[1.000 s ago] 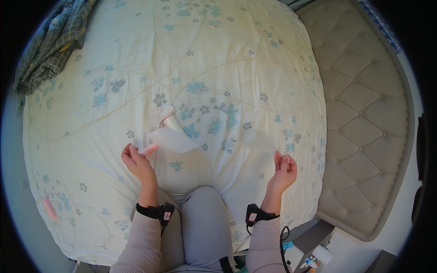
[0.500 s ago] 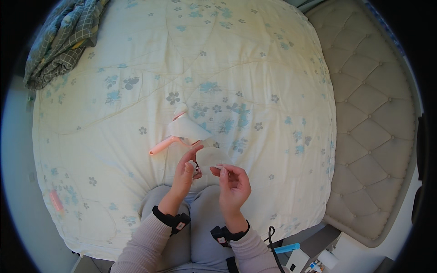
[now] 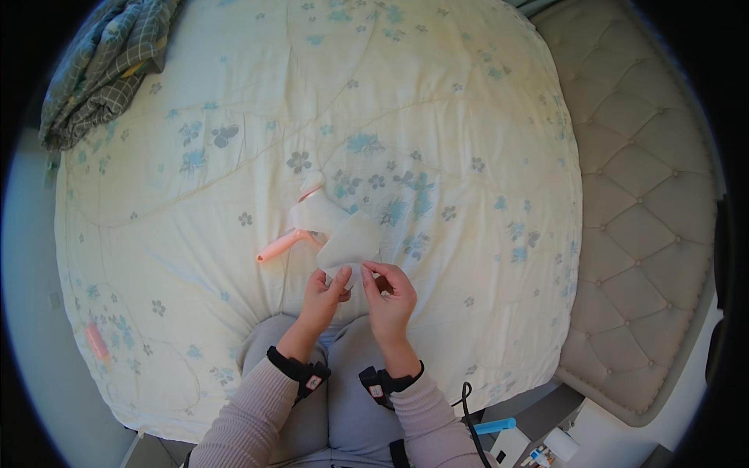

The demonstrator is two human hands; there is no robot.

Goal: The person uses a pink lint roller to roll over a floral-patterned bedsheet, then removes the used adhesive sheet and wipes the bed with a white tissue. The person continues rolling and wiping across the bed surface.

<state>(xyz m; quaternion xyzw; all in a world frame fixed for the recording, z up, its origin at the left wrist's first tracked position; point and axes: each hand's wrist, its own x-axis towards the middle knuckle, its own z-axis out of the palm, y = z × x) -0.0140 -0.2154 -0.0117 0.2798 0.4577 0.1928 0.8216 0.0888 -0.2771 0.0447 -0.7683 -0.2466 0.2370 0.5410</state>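
Note:
On the bed just beyond my hands lies a lint roller with a pink handle and a white roll. A whitish, see-through adhesive sheet spreads between the roll and my fingers; whether it is still joined to the roll cannot be told. My left hand grips its near edge between thumb and fingers. Close beside it, my right hand pinches the same edge with thumb and forefinger, the other fingers curled.
A white bedsheet with blue and grey flowers covers the bed. A small pink piece lies at the left edge. A checked grey blanket is bunched far left; a tufted headboard stands at the right, a black cable near my right forearm.
My hands have come closer together. The right hand has moved left, and the left fingers have closed on the sheet. The sheet now stretches over part of the handle.

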